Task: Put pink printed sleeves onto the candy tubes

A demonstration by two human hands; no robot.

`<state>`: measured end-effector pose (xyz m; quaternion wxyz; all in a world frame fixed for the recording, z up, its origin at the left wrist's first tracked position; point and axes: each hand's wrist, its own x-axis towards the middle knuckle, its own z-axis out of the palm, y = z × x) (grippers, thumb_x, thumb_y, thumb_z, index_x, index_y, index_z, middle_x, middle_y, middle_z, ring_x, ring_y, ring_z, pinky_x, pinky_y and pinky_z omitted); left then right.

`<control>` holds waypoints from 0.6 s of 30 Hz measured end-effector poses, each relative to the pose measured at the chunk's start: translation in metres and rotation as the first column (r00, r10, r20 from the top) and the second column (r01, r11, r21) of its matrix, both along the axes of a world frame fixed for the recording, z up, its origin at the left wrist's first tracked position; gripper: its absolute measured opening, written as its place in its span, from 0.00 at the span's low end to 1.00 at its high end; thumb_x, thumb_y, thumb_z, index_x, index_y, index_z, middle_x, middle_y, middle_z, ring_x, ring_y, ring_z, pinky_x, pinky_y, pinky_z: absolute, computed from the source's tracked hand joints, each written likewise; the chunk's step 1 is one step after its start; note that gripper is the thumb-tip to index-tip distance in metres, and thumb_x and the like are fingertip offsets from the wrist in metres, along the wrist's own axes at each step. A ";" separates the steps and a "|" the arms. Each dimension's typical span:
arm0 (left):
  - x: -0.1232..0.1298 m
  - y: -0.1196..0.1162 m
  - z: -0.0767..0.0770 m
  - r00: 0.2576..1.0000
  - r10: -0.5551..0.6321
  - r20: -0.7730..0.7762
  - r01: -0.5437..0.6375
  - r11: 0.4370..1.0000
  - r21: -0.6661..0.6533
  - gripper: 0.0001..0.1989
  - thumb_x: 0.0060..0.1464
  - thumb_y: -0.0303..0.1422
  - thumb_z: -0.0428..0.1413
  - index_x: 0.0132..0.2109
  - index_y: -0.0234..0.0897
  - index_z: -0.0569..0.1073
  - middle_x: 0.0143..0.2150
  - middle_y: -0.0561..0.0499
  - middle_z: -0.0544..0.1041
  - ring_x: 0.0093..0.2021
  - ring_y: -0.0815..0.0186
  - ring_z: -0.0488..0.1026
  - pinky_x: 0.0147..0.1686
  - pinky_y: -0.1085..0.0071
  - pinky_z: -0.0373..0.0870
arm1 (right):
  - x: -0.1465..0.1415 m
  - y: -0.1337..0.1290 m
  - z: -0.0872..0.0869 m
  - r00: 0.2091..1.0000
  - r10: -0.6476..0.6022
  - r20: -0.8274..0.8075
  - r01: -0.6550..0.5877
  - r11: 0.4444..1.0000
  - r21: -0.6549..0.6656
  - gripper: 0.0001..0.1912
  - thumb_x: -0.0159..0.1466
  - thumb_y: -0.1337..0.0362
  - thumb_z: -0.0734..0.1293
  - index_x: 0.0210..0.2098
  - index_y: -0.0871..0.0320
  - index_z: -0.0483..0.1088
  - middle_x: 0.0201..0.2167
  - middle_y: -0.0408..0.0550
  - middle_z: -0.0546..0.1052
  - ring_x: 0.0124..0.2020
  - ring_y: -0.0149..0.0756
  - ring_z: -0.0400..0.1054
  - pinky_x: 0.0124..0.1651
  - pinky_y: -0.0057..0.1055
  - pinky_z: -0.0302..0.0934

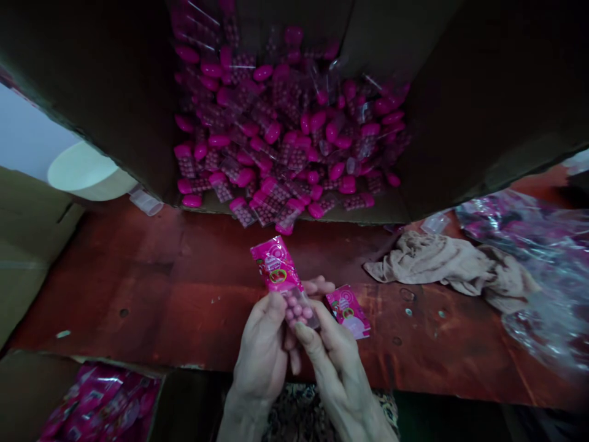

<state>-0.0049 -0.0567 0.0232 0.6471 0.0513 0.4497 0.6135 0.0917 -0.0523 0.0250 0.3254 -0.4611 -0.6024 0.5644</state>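
Observation:
Both hands are together above the front of the red table. My left hand [263,344] pinches a small clear container of round pink candies [298,309] from its left side, thumb on top. My right hand [334,350] grips the same container from the right, its thumb across the lower end. A shiny pink printed sachet [276,264] extends from the container's upper end; whether the container sits inside it or behind it I cannot tell. Beside my right hand, another pink printed sachet [348,312] lies flat on the table.
Ahead, a big cardboard box [442,123] on its side holds many pink-capped candy containers [276,135]. A grey cloth [432,261] and clear plastic bags [543,270] lie right. Left are a white bowl [87,172] and, lower down, a box of pink packets [101,399].

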 end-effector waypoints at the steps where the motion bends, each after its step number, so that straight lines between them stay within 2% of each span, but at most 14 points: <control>1: -0.001 0.001 0.001 1.000 0.011 -0.001 -0.011 0.999 0.033 0.18 0.53 0.44 0.54 0.41 0.34 0.77 0.43 0.40 0.79 0.22 0.70 0.72 0.12 0.79 0.62 | -0.001 0.000 0.002 1.000 0.002 -0.003 -0.002 1.000 -0.021 0.12 0.67 0.61 0.56 0.43 0.56 0.69 0.20 0.40 0.71 0.17 0.29 0.64 0.25 0.24 0.63; 4: -0.002 0.005 0.002 0.993 0.108 -0.057 -0.103 0.992 0.079 0.15 0.54 0.40 0.54 0.40 0.33 0.78 0.45 0.41 0.78 0.33 0.68 0.75 0.28 0.77 0.71 | -0.006 -0.002 0.001 1.000 -0.028 -0.012 0.027 0.999 -0.025 0.11 0.67 0.60 0.56 0.39 0.55 0.68 0.20 0.41 0.71 0.18 0.29 0.64 0.24 0.24 0.61; 6: 0.001 0.005 0.002 0.988 0.128 -0.085 -0.122 0.990 0.074 0.14 0.56 0.38 0.53 0.40 0.32 0.78 0.44 0.42 0.79 0.37 0.67 0.75 0.33 0.77 0.71 | -0.008 -0.005 -0.004 0.998 -0.056 0.005 0.056 0.998 -0.008 0.12 0.67 0.60 0.56 0.41 0.56 0.67 0.24 0.43 0.73 0.23 0.31 0.67 0.27 0.25 0.62; 9: 0.008 0.002 0.000 0.994 0.086 -0.063 -0.082 0.995 0.064 0.15 0.58 0.37 0.50 0.44 0.33 0.76 0.43 0.42 0.79 0.34 0.66 0.76 0.29 0.76 0.70 | -0.009 -0.011 -0.011 0.992 -0.100 0.077 0.099 0.995 0.014 0.14 0.66 0.60 0.56 0.46 0.58 0.66 0.30 0.48 0.75 0.29 0.34 0.68 0.33 0.28 0.63; 12: 0.013 -0.001 -0.001 0.998 0.032 -0.055 -0.028 0.998 0.061 0.15 0.58 0.37 0.51 0.46 0.33 0.76 0.41 0.42 0.80 0.35 0.65 0.75 0.31 0.74 0.71 | -0.009 -0.011 -0.013 0.983 -0.159 0.088 0.158 0.987 0.025 0.12 0.66 0.60 0.56 0.44 0.58 0.66 0.30 0.47 0.75 0.28 0.33 0.68 0.35 0.28 0.64; 15: 0.014 -0.002 -0.003 0.997 0.023 -0.075 -0.019 0.999 0.045 0.15 0.58 0.36 0.50 0.45 0.34 0.77 0.41 0.42 0.80 0.31 0.67 0.74 0.29 0.75 0.69 | -0.008 -0.006 -0.013 0.988 -0.157 0.013 0.157 0.988 0.003 0.10 0.67 0.61 0.56 0.39 0.57 0.66 0.26 0.43 0.73 0.24 0.30 0.67 0.30 0.25 0.63; 18: 0.014 -0.002 -0.004 0.997 0.031 -0.073 -0.031 1.000 -0.001 0.15 0.57 0.37 0.51 0.45 0.35 0.77 0.41 0.43 0.80 0.20 0.75 0.67 0.19 0.79 0.63 | -0.009 0.000 -0.015 0.989 -0.136 -0.063 0.132 0.990 -0.058 0.10 0.66 0.60 0.58 0.31 0.57 0.65 0.20 0.40 0.69 0.19 0.26 0.64 0.22 0.21 0.59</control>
